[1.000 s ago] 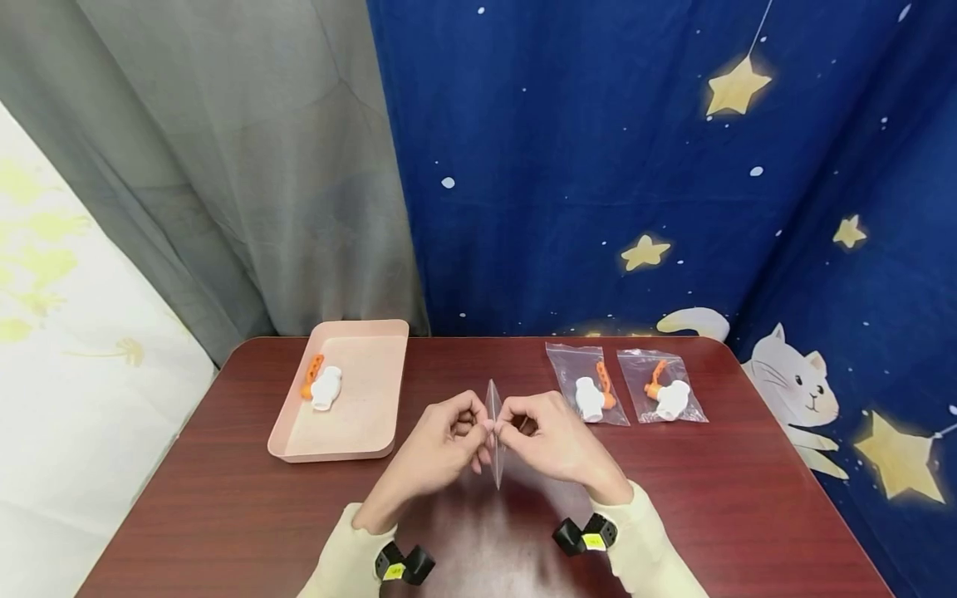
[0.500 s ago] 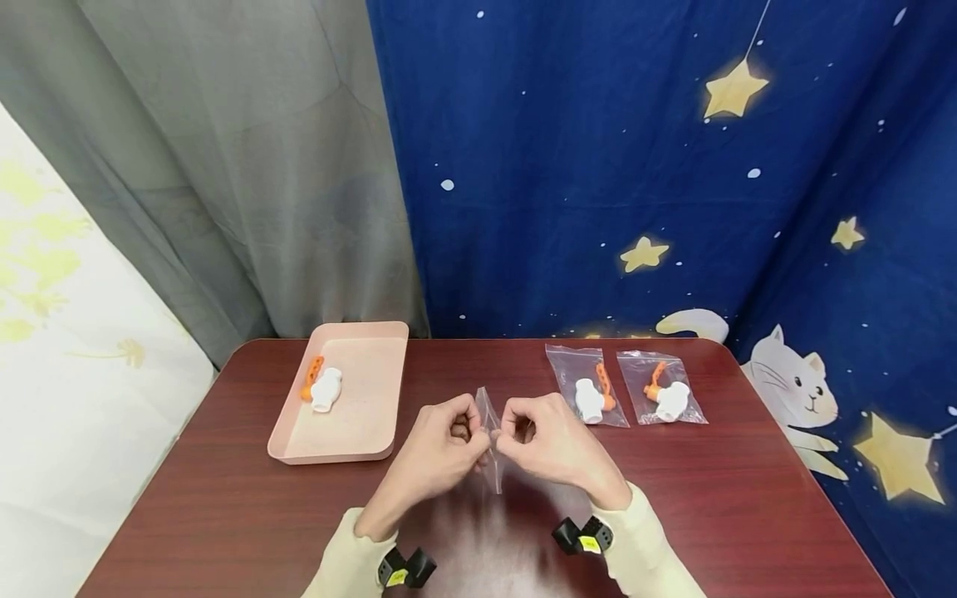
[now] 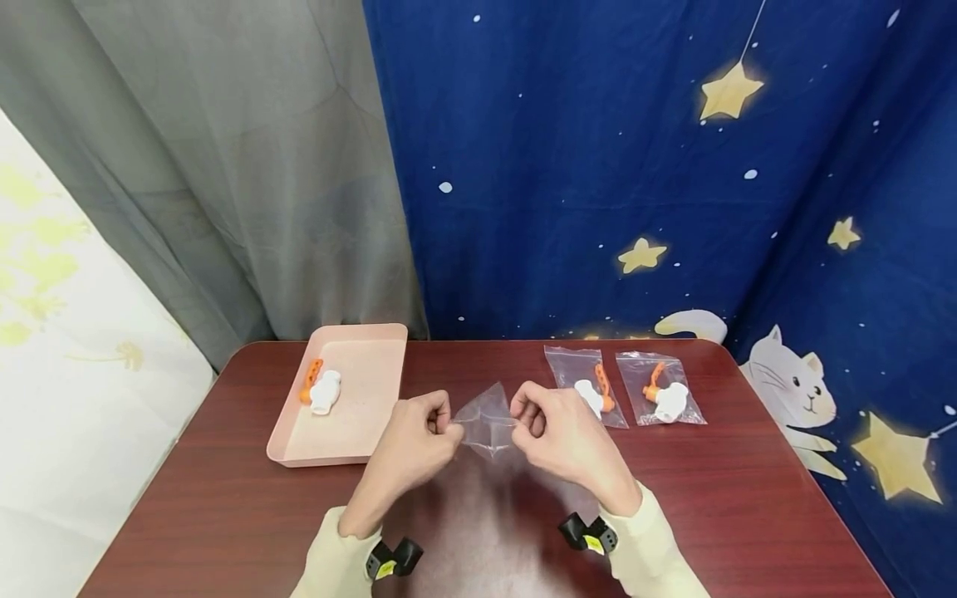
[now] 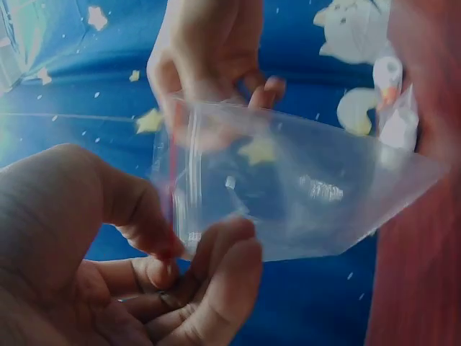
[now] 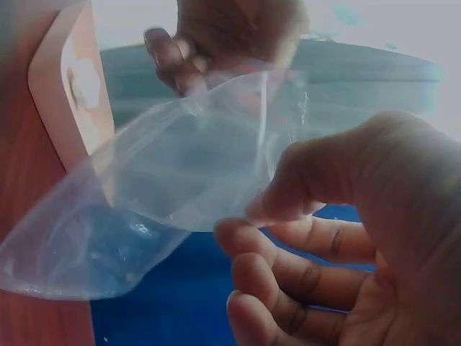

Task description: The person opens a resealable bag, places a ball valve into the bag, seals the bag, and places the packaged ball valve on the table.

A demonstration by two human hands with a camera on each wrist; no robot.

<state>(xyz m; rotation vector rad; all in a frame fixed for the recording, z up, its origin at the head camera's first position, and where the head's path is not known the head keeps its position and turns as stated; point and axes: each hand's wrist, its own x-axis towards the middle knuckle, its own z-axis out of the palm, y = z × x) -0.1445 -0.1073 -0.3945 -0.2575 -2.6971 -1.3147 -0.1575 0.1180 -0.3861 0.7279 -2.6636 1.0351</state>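
Note:
A clear zip bag [image 3: 489,422] hangs between my two hands above the middle of the table. My left hand [image 3: 419,436] pinches one side of its top between thumb and fingers. The opposite side is pinched by my right hand [image 3: 564,432]. A red line runs along the seal of the zip bag [image 4: 288,187] in the left wrist view. Its film bulges outward in the right wrist view, and no object shows inside. My left hand [image 5: 238,32] is partly blurred there.
A pink tray [image 3: 370,399] at the left holds a white ball valve [image 3: 325,392] with an orange handle [image 3: 311,378]. Back right lie two zip bags, a nearer one [image 3: 568,361] and a farther one [image 3: 639,365], each with a similar valve. Curtains hang behind the table [image 3: 224,498].
My hands have moved apart, the left one leftward. The zip bag, edge-on between them before, is now spread wide at its top.

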